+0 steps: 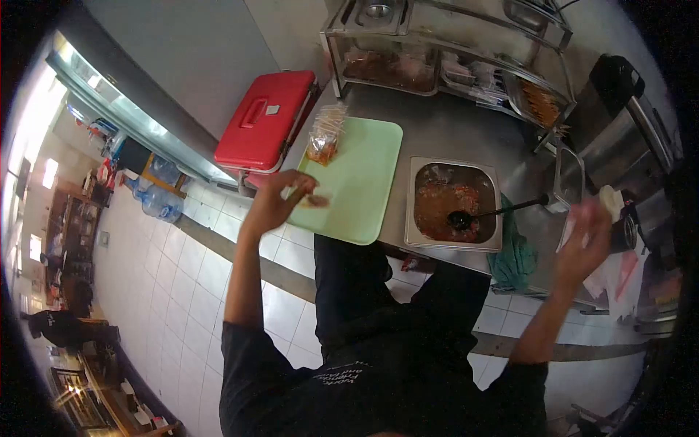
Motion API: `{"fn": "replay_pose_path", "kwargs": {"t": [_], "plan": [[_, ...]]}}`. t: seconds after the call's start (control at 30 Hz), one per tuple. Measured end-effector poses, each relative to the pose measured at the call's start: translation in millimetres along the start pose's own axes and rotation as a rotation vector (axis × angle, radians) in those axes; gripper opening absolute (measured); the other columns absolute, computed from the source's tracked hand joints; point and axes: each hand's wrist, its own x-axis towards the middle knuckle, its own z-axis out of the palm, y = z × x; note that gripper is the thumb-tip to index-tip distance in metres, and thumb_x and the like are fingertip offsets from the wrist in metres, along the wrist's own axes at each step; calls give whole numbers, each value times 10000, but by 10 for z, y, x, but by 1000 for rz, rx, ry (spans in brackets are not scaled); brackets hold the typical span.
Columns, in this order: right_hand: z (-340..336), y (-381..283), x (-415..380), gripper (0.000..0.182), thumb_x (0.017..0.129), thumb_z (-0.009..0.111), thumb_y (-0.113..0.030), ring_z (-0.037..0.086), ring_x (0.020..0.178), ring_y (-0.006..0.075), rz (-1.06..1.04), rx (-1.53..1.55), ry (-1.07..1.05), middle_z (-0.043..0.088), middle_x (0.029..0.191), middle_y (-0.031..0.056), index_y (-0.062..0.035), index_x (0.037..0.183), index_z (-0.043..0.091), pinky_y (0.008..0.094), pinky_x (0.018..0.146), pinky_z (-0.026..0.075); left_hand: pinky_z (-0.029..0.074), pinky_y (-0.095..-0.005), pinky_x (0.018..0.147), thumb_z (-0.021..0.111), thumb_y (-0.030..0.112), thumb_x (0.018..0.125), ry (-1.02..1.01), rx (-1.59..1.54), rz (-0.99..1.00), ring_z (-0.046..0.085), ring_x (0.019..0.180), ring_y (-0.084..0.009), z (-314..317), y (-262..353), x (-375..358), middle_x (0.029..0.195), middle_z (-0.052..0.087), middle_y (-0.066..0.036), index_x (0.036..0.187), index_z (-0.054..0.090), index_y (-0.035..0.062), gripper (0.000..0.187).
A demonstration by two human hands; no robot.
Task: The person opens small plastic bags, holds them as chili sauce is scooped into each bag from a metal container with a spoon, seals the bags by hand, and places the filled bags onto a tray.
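Above the left edge of a pale green tray (362,164) is my left hand (280,200), its fingers bent; a small blurred brownish thing shows by the fingertips. A clear bag with red-orange contents and several pale sticks (325,136) lies on the tray's far left part. My right hand (587,240) is raised at the right, blurred, near a dark cup and white and pink plastic bags (625,277). Between the hands stands a steel pan (411,211) of reddish-brown sauce, with a black ladle (502,210) resting in it.
A red cooler (262,120) stands at the back left. Behind the pan is a steel rack (444,36) with trays of food. A green cloth (514,251) hangs over the counter edge beside the pan. Farther left, water jugs (160,204) stand on the tiled floor.
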Motion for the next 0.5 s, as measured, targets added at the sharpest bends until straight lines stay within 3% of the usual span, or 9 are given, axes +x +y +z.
{"fn": "replay_pose_path", "kwargs": {"t": [0.07,0.17,0.2,0.27,0.3,0.43,0.47,0.5], "plan": [[42,588,507,234,1029,555,-246,672,921,233,122,9,-83,694,977,103,-40,1091,646,362,842,516,507,-311,850,629,30,953,-194,-45,-56,664,942,-202,-42,-418,336,956,710,-90,1050,699,15,121],[346,1765,982,177,973,583,-168,680,954,345,-102,-312,-350,693,1019,166,-37,1069,653,408,861,517,500,-350,857,637,78,944,-124,-43,-44,654,957,-215,92,-1201,830,1060,709,-128,1122,697,37,193],[476,2204,1058,166,947,589,-138,672,958,388,-158,-394,-493,686,1022,188,-36,1060,655,428,865,516,497,-353,880,636,80,946,61,-69,36,646,993,-225,128,-1355,957,1098,698,-133,1149,684,42,212],[848,3202,1034,161,928,564,-133,682,896,375,-141,-387,-675,692,926,189,-22,978,669,432,804,525,490,-360,925,633,84,950,431,-124,194,630,1066,-244,176,-1528,1132,1173,675,-144,1203,658,51,256],[953,3450,1009,159,927,569,-135,676,889,371,-122,-396,-756,688,920,186,-22,978,667,430,799,523,486,-367,941,637,89,950,500,-86,184,621,1090,-252,109,-1475,1119,1199,662,-148,1230,640,54,282],[1196,3519,974,153,922,589,-143,652,859,353,-153,-466,-773,671,896,175,-22,980,662,421,778,514,477,-388,975,643,99,950,750,5,112,610,1130,-272,-132,-1337,500,1218,645,-157,1288,594,66,344],[1287,3474,978,153,921,594,-146,645,852,349,-186,-432,-743,667,890,172,-22,980,661,418,773,512,481,-393,950,647,82,934,789,48,3,612,1098,-286,-123,-1074,127,1187,647,-161,1281,587,58,353],[1376,3387,986,152,920,599,-148,639,844,344,-216,-383,-706,663,884,169,-22,981,660,416,767,510,483,-400,906,661,68,901,872,-34,-107,612,1035,-300,39,-1224,-309,1140,645,-162,1230,595,37,337]]}}
